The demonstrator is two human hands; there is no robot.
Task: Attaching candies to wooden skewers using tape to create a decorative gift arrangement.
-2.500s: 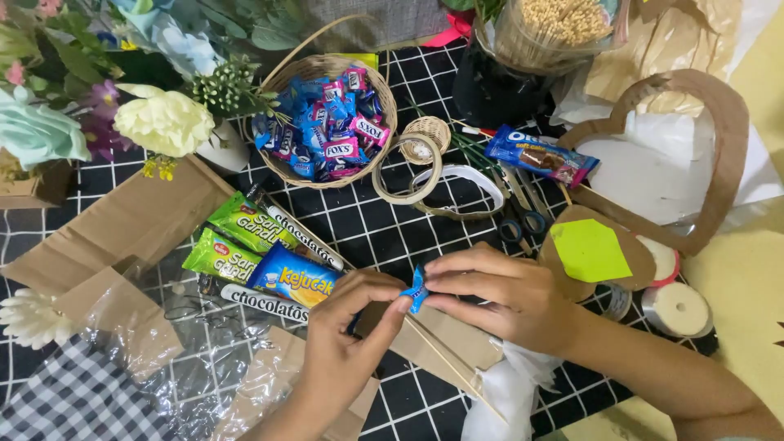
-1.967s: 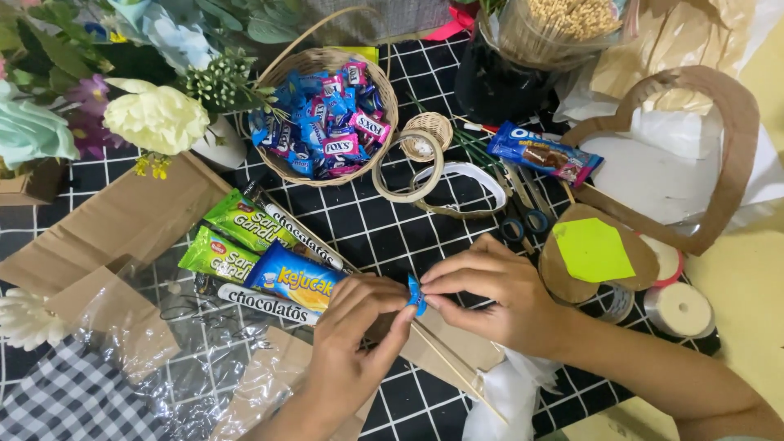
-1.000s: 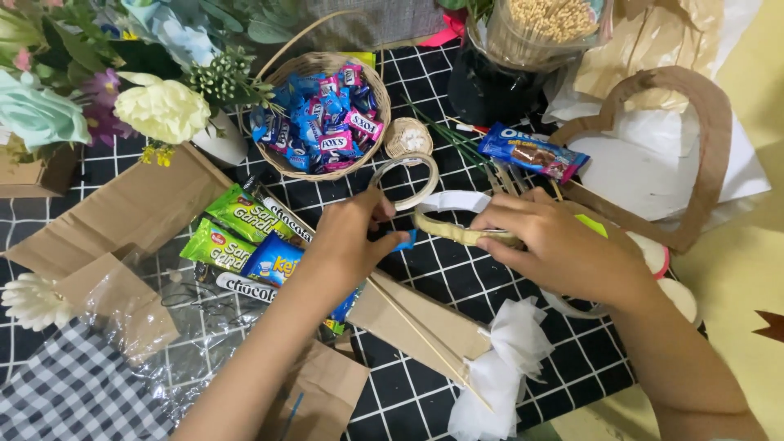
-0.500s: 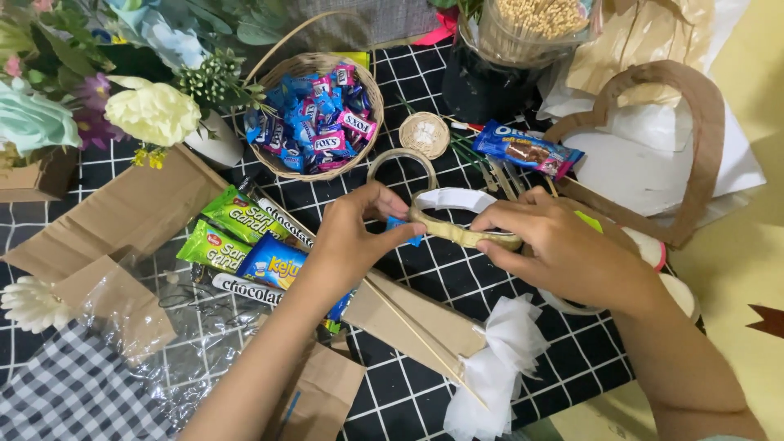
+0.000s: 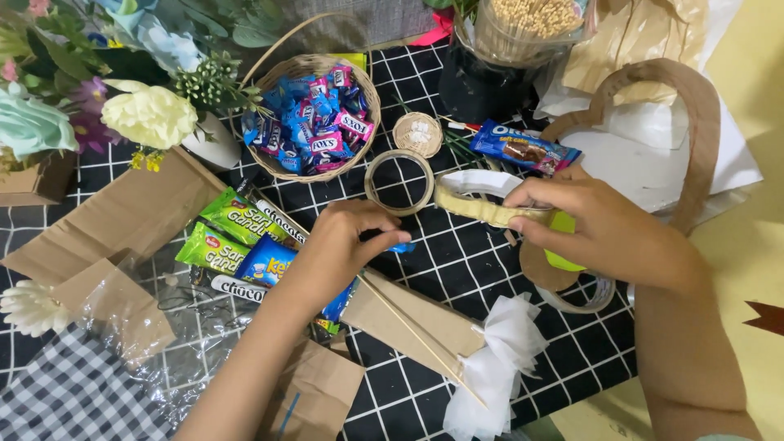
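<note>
Now tape roll (image 5: 482,200) in right hand (image 5: 600,224)

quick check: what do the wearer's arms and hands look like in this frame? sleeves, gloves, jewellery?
Both arms are bare in view. The left hand and right hand wear no gloves, and no rings, watch or bracelets show. The left forearm is uncovered down to the frame's bottom edge. By the right arm, a sliver of pale greenish fabric at the bottom edge may be a short sleeve. No markings visible.
</note>
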